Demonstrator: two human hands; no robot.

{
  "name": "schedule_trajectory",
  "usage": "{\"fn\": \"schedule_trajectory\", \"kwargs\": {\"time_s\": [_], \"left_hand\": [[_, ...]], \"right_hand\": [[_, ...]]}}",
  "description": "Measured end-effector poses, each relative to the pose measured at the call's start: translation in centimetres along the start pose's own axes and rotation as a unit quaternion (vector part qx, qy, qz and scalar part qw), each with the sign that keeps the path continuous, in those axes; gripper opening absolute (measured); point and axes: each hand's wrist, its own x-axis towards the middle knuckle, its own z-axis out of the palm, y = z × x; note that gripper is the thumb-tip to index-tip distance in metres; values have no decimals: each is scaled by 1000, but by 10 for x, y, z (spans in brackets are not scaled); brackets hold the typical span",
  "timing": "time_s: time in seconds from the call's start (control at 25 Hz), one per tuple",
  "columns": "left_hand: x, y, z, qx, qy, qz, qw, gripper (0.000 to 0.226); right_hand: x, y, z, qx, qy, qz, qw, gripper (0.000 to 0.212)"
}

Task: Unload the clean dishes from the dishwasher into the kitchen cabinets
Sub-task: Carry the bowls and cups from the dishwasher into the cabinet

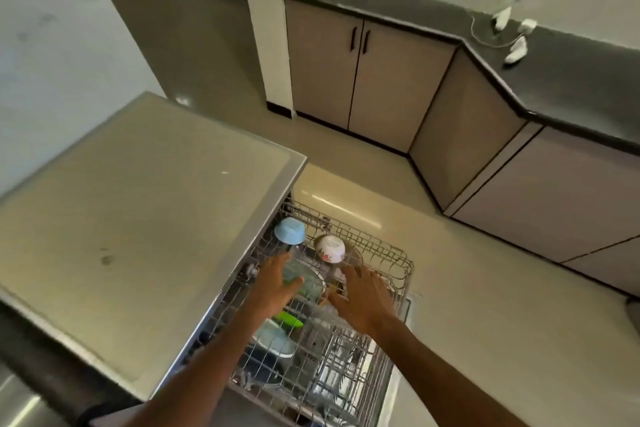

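The dishwasher's wire rack (398, 260) is pulled out below me. At its far end a blue bowl (290, 229) and a white flowered bowl (330, 248) sit upside down. My left hand (273, 282) reaches over a clear glass item (294, 270), fingers spread around it, though contact is unclear. My right hand (363, 298) hovers open over the rack's middle, fingers apart. A green item (289, 319) and a pale plate (277, 341) lie lower in the rack.
The dishwasher's flat top (138, 218) spreads to the left. Beige base cabinets (363, 80) with dark handles stand across the floor under a black countertop (554, 73), which carries white chargers and a cable (516, 48).
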Motion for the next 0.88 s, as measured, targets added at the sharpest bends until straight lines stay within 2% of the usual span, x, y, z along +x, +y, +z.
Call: {"fn": "schedule_trajectory", "kwargs": {"time_s": [0.08,0.2,0.24,0.36,0.52,0.6,0.72,0.76,0.88], "left_hand": [[70,-31,22,-54,-9,-86,995,61],[149,-79,57,-23,25,-153,988,63],[164,-86,63,-11,52,-162,985,71],[201,-77,65,-15,99,-180,979,81],[240,-76,74,-2,95,-176,980,76],[254,-75,81,4,110,-180,977,75],[276,-74,91,21,112,-183,977,83],[281,-76,94,25,118,-184,976,86],[267,-85,99,55,143,-158,976,94]], "right_hand": [[72,19,37,61,-19,50,997,68],[151,41,95,191,-17,156,969,61],[171,49,114,222,-26,183,957,64],[212,43,129,237,3,256,937,106],[251,36,145,237,17,294,926,86],[271,36,164,273,31,302,913,92],[295,50,201,276,51,309,909,118],[296,48,198,271,54,309,910,119],[276,36,171,274,76,289,914,85]]}}
